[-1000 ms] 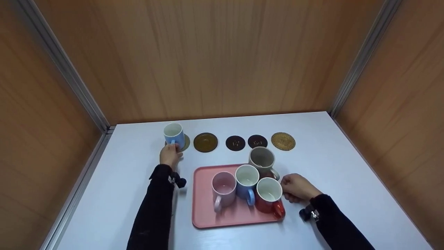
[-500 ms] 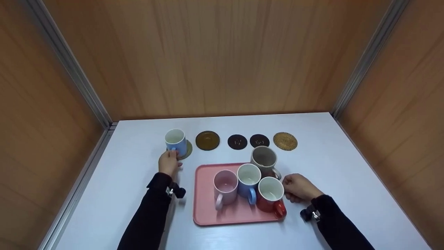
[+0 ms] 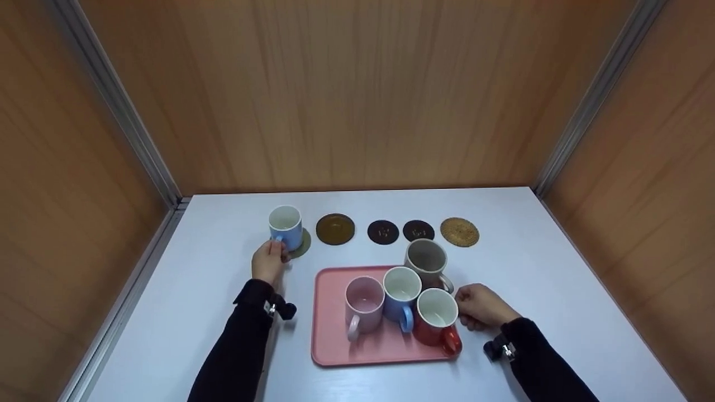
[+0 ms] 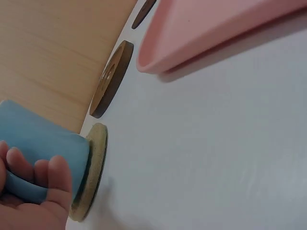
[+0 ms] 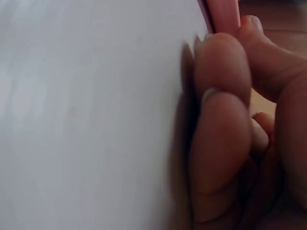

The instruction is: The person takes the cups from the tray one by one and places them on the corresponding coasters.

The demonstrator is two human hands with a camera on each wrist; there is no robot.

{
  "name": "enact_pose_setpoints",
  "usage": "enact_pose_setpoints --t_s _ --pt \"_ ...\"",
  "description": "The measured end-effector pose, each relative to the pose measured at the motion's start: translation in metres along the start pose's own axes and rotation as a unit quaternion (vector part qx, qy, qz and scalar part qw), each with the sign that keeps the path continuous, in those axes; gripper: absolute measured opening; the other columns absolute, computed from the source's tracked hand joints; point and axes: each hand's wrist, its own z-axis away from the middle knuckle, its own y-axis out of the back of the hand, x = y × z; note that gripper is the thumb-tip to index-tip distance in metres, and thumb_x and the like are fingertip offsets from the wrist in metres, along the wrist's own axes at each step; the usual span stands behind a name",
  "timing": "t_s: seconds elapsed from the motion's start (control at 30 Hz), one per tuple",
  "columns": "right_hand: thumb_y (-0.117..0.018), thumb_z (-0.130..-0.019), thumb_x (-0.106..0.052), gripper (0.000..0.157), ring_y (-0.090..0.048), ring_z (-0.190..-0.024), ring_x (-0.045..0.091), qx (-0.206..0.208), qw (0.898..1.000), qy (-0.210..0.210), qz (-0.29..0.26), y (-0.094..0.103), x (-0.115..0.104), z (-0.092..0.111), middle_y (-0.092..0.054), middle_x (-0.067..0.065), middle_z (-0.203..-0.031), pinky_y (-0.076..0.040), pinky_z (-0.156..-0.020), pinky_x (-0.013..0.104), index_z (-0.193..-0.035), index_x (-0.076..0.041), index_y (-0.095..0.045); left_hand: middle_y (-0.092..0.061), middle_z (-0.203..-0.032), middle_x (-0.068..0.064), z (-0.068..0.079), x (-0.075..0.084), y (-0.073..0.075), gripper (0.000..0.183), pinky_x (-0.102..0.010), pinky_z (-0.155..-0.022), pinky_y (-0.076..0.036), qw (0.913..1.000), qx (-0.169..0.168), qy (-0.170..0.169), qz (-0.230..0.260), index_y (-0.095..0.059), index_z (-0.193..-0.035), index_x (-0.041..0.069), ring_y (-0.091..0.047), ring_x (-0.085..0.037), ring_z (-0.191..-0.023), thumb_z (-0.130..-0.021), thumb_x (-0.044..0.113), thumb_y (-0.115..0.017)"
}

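Light-blue ceramic mug (image 3: 286,230), cylindrical, is gripped by its handle (image 4: 29,189) in the left hand (image 3: 269,262) at the round olive coaster (image 3: 303,246), and is best centred level; whether the rectangular pink tray (image 3: 335,353) is pinched by the curled right hand (image 3: 481,306) cannot be told

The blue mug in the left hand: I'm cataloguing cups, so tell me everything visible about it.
The blue mug looks ceramic, pale inside, with a near-side blue loop handle. The left hand grips that handle. Roughly upright, it touches the leftmost coaster, round and olive, off-centre; whether it rests flat is unclear.
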Motion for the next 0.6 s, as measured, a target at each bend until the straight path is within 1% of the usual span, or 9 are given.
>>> enact_pose_setpoints --t_s 0.1,0.17,0.27,0.33,0.37,0.43,0.5,0.57,0.6 --pt "-0.066 -0.098 -0.017 0.014 -0.056 -0.049 0.009 0.000 1.000 0.002 -0.009 -0.001 0.001 0.001 -0.062 0.000 -0.062 -0.047 -0.046 0.023 -0.089 -0.007 -0.064 -0.066 -0.090 -0.008 -0.001 -0.002 -0.006 0.031 -0.032 -0.083 -0.057 0.9995 0.007 -0.005 0.029 -0.062 -0.105 -0.006 -0.069 -0.017 -0.084 -0.116 0.017 -0.044" --pt "-0.066 -0.097 -0.016 0.013 -0.056 -0.049 0.009 0.001 1.000 0.002 -0.014 -0.002 0.001 0.001 -0.062 0.000 -0.062 -0.047 -0.046 0.023 -0.089 -0.007 -0.064 -0.065 -0.090 -0.007 -0.002 -0.003 -0.009 0.031 -0.032 -0.081 -0.057 0.9990 0.006 0.000 0.045 -0.062 -0.105 -0.006 -0.068 -0.014 -0.081 -0.116 0.017 -0.044" --pt "-0.067 -0.098 -0.018 0.015 -0.057 -0.050 0.009 0.002 1.000 0.000 -0.013 -0.001 0.001 0.000 -0.062 -0.001 -0.063 -0.048 -0.047 0.022 -0.089 -0.007 -0.064 -0.065 -0.089 -0.007 -0.004 -0.004 -0.011 0.032 -0.028 -0.077 -0.056 0.9991 0.009 0.010 0.040 -0.062 -0.106 -0.006 -0.067 -0.013 -0.080 -0.116 0.017 -0.043" --pt "-0.067 -0.098 -0.019 0.015 -0.057 -0.050 0.009 0.004 1.000 0.001 -0.011 0.000 0.000 -0.001 -0.062 -0.001 -0.063 -0.047 -0.047 0.022 -0.089 -0.007 -0.064 -0.068 -0.092 -0.010 -0.005 -0.003 -0.010 0.033 -0.027 -0.076 -0.055 0.9995 0.008 0.011 0.027 -0.063 -0.109 -0.007 -0.068 -0.016 -0.082 -0.116 0.018 -0.043" --pt "-0.068 -0.098 -0.019 0.016 -0.057 -0.050 0.009 0.005 1.000 0.002 -0.010 0.000 0.000 -0.001 -0.062 -0.001 -0.063 -0.047 -0.047 0.022 -0.089 -0.007 -0.064 -0.069 -0.095 -0.012 -0.006 -0.003 -0.010 0.035 -0.027 -0.078 -0.055 0.9998 0.005 0.009 0.018 -0.064 -0.111 -0.007 -0.070 -0.019 -0.085 -0.116 0.020 -0.043" --pt "-0.067 -0.098 -0.019 0.016 -0.057 -0.049 0.009 0.006 1.000 0.003 -0.009 0.001 0.000 -0.001 -0.062 -0.001 -0.062 -0.047 -0.046 0.022 -0.089 -0.007 -0.064 -0.072 -0.107 -0.020 -0.005 0.000 -0.008 0.038 -0.032 -0.087 -0.057 0.9999 -0.003 0.002 -0.011 -0.065 -0.119 -0.009 -0.072 -0.028 -0.098 -0.116 0.023 -0.044" --pt "-0.067 -0.099 -0.018 0.015 -0.057 -0.050 0.009 0.005 1.000 0.003 -0.010 0.001 0.001 -0.001 -0.063 -0.001 -0.062 -0.047 -0.046 0.022 -0.089 -0.007 -0.064 -0.070 -0.122 -0.026 -0.003 0.001 -0.005 0.041 -0.041 -0.099 -0.055 0.9989 0.002 -0.009 -0.045 -0.064 -0.127 -0.010 -0.069 -0.036 -0.114 -0.115 0.026 -0.046" --pt "-0.068 -0.099 -0.019 0.015 -0.057 -0.050 0.009 0.002 1.000 0.002 -0.011 0.001 0.001 -0.001 -0.063 -0.001 -0.063 -0.047 -0.046 0.022 -0.089 -0.007 -0.064 -0.063 -0.136 -0.030 0.004 0.000 -0.004 0.045 -0.049 -0.111 -0.047 0.9966 0.017 -0.015 -0.080 -0.059 -0.135 -0.010 -0.059 -0.043 -0.130 -0.114 0.029 -0.050" --pt "-0.068 -0.099 -0.019 0.016 -0.058 -0.050 0.009 0.000 1.000 0.000 -0.011 0.000 0.002 -0.001 -0.063 -0.001 -0.063 -0.047 -0.047 0.022 -0.090 -0.007 -0.065 -0.060 -0.140 -0.031 0.010 0.000 -0.004 0.047 -0.052 -0.115 -0.043 0.9946 0.032 -0.020 -0.097 -0.057 -0.137 -0.010 -0.055 -0.045 -0.134 -0.112 0.029 -0.052"
